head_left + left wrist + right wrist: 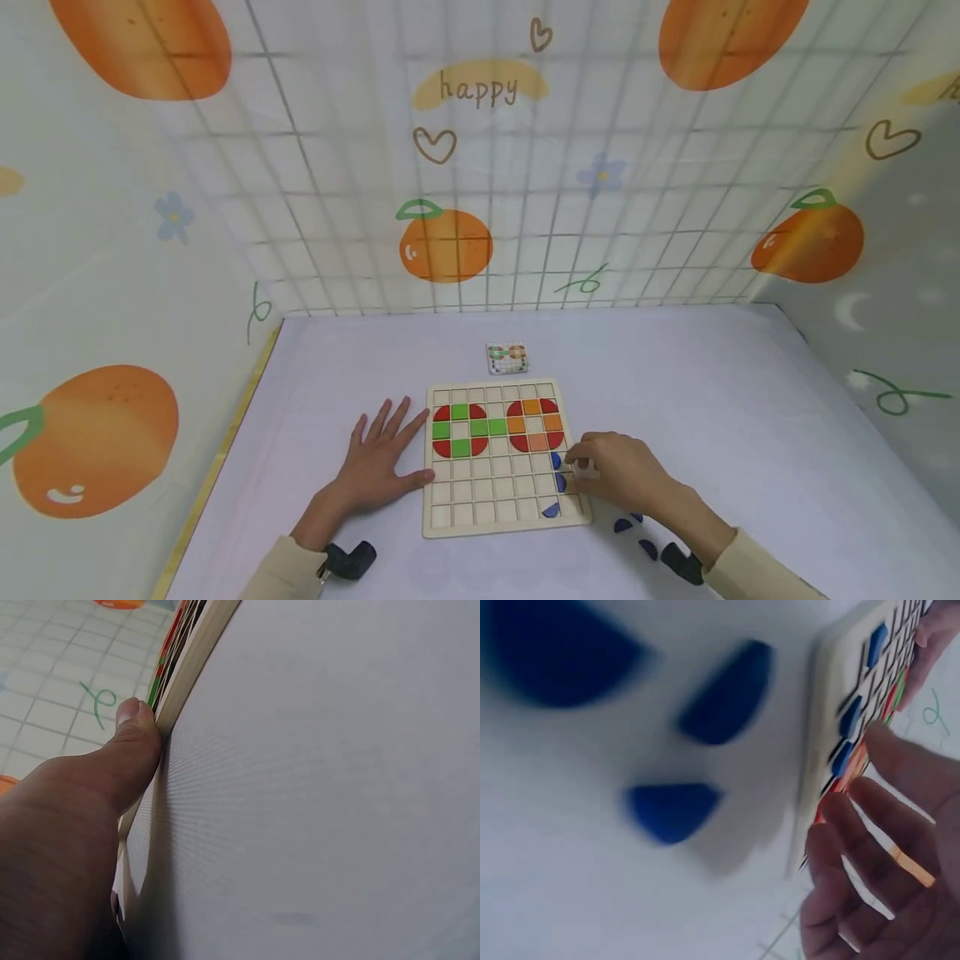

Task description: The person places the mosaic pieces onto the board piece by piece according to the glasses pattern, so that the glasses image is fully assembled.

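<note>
A square wooden grid board (483,492) lies on the table, with two rings of red quarter-rounds and green or orange squares in its upper rows. Three blue pieces (551,510) with rounded edges sit along its lower right. My left hand (378,467) lies spread beside the board, thumb and index fingertip at its left edge. Over the board's right edge is my right hand (622,467), its fingers bent loosely near the upper two blue pieces. In the right wrist view, its thumb (889,750) and fingers stand apart, with nothing visible between them.
Three more blue pieces (675,811) lie loose on the table right of the board, under the right forearm. A small pattern card (507,357) lies just behind the board. A printed cloth wall (345,250) rises at the back and sides.
</note>
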Demonstrator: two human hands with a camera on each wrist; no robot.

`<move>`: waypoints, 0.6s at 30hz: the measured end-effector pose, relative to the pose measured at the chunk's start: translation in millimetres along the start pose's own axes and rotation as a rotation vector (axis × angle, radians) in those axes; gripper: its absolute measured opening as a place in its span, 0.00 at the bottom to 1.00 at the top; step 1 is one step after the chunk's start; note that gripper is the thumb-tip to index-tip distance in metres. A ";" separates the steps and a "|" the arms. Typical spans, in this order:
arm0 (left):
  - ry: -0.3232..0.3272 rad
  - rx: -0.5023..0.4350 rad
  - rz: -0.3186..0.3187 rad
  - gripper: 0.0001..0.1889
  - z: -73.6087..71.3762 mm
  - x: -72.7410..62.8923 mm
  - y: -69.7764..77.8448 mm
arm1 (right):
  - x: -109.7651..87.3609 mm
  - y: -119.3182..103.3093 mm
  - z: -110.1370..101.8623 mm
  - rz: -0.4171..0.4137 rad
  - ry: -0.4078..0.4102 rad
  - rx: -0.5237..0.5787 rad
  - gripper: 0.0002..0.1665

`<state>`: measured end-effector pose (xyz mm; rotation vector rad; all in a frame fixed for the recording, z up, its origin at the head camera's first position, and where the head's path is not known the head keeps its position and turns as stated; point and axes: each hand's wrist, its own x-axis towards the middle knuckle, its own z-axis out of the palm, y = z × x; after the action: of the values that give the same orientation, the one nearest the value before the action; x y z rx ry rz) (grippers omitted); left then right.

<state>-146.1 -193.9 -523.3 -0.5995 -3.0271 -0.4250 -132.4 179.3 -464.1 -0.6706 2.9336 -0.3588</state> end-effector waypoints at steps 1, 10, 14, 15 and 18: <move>0.001 -0.003 0.001 0.49 -0.5 -0.1 0.0 | -5.5 1.4 -0.5 0.031 -0.018 -0.003 0.18; 0.000 -0.003 -0.001 0.49 0.2 -1.2 -0.7 | -50.3 15.4 -7.9 0.179 -0.190 -0.010 0.19; -0.005 -0.002 0.000 0.49 1.8 -1.5 -2.0 | -60.2 22.3 -3.4 0.151 -0.192 0.110 0.16; -0.004 -0.003 0.001 0.49 1.8 -1.4 -2.0 | -61.7 24.1 -1.7 0.130 -0.182 0.143 0.15; 0.002 -0.002 0.006 0.49 1.4 -0.6 -1.8 | -64.5 29.2 2.1 0.081 -0.152 0.220 0.14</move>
<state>-146.2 -195.4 -525.2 -0.6070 -3.0224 -0.4290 -86.3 232.8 -469.9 -0.5222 2.7148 -0.5844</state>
